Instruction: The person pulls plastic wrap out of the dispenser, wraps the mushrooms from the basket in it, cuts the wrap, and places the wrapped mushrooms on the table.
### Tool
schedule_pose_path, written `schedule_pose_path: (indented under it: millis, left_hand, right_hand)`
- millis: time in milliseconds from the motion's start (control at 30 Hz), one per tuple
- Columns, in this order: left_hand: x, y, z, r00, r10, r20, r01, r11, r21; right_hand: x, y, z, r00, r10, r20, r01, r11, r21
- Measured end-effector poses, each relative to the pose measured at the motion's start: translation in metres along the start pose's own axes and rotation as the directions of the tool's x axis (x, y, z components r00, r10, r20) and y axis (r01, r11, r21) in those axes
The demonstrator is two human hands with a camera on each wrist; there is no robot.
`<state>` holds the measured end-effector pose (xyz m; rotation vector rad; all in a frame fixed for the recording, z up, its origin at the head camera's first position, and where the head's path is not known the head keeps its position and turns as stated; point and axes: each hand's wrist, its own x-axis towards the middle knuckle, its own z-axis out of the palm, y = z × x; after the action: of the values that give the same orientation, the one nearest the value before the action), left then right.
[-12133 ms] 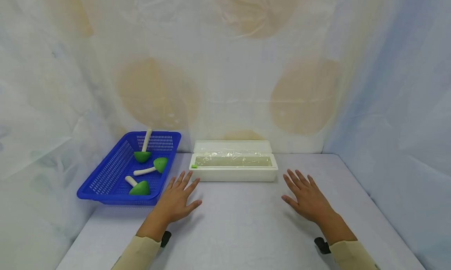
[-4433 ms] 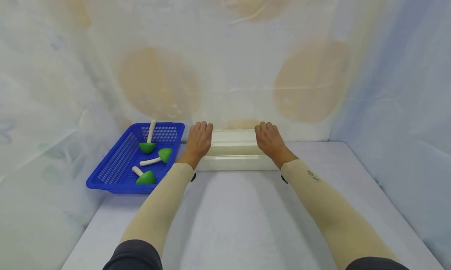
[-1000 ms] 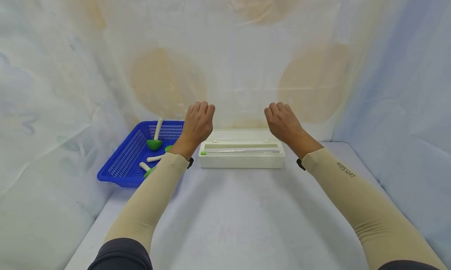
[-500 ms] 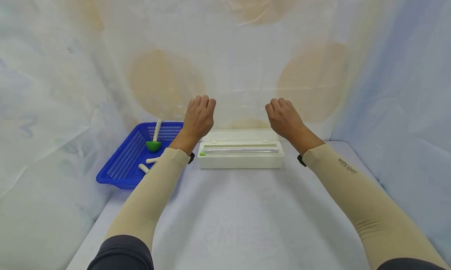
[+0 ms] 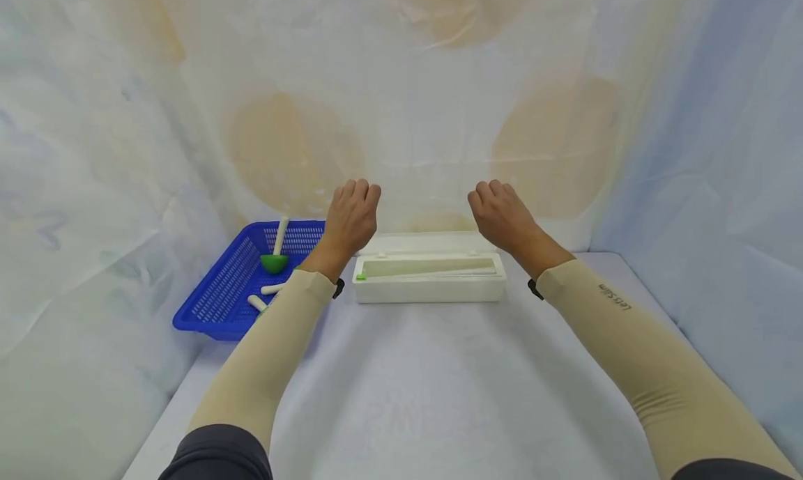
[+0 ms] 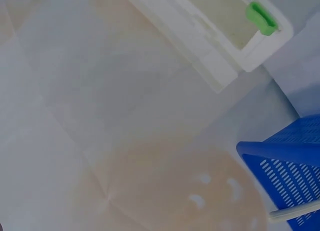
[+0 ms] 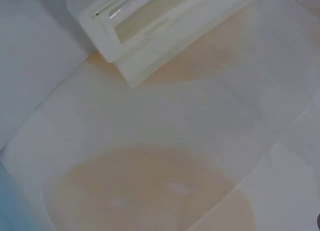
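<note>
Both hands are raised above a long white cling film dispenser (image 5: 429, 288) with its lid (image 5: 433, 242) tipped back. My left hand (image 5: 354, 215) curls its fingers above the left end; my right hand (image 5: 502, 215) mirrors it above the right. They seem to pinch the edge of a clear film stretched between them, which is barely visible now; the fingertips are hidden behind the knuckles. A pale strip of film (image 5: 452, 273) slants across the dispenser's opening. In the left wrist view, a green slider (image 6: 261, 18) sits on the dispenser's corner.
Left of the dispenser stands a blue perforated basket (image 5: 210, 309). It holds white-handled pieces with rounded green heads, such as one green-headed piece (image 5: 274, 263); the left forearm partly covers others. Patterned sheeting (image 5: 433, 118) hangs behind the white-covered table (image 5: 408, 396).
Earlier the hands lay spread on the table, then reached to the dispenser and rose with curled fingers. Over the last half second they have dropped slightly, and the strip at the opening changed from level to slanting.
</note>
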<state>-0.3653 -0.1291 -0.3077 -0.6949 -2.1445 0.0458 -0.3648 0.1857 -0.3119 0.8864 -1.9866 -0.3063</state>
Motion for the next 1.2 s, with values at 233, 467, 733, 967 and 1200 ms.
schedule_pose_path:
  millis: [233, 467, 733, 967, 1200]
  left_hand:
    - [0.011, -0.003, -0.009, 0.998, -0.005, -0.07, 0.006, 1.0, 0.013]
    - [0.015, -0.004, -0.014, 0.999, -0.027, -0.032, 0.027, 1.0, -0.001]
    - [0.021, -0.005, -0.016, 0.997, -0.038, -0.063, 0.037, 0.999, -0.006]
    - [0.012, 0.001, -0.005, 0.999, -0.018, -0.029, 0.017, 1.0, -0.026]
    - [0.022, -0.003, -0.009, 0.994, -0.047, -0.094, 0.043, 0.998, -0.042]
  right_hand:
    - [0.009, 0.006, -0.01, 1.0, 0.016, -0.012, -0.016, 1.0, -0.017]
    - [0.013, 0.01, -0.012, 1.0, 0.007, -0.024, -0.008, 1.0, -0.017]
    - [0.016, 0.013, -0.016, 1.0, 0.019, 0.0, -0.019, 1.0, -0.008]
    - [0.004, 0.01, -0.008, 0.999, 0.009, 0.045, -0.009, 1.0, 0.004]
    - [0.012, 0.015, -0.014, 1.0, 0.027, -0.007, -0.027, 1.0, 0.009]
